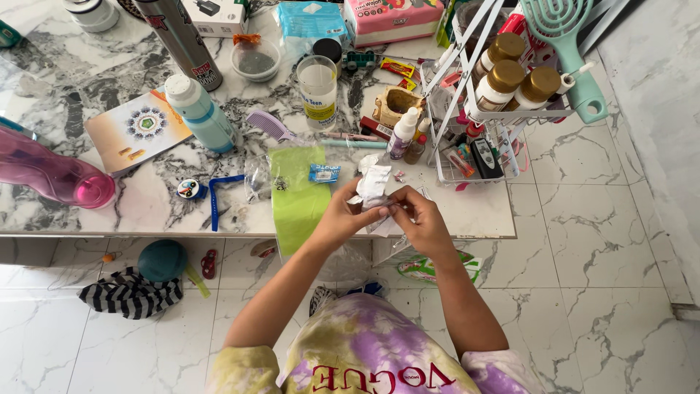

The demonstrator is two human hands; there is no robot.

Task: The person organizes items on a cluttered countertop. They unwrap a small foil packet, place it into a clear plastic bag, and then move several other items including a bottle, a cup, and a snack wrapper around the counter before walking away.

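Pinching a small white sachet [374,184] from both sides, the left hand [341,217] and the right hand [421,221] met just above the near edge of the marble tabletop [146,201], each grip closed narrow on the packet: the left held its lower body, the right fingertips [394,205] nipped a corner beside it. By the look of it, the work stood at tearing or peeling the packet open, with the seal apparently not yet parted; the next move would call for a steady hold on the left and a short, firm pull on the right, kept small so nothing spilled. Just left of the hands lay a light green pouch [297,195] with a small blue packet [324,173] at its top. Further back stood a clear glass [318,91] and a pale blue bottle [200,111], and to the right a white wire rack [481,109] crowded with gold-capped bottles.
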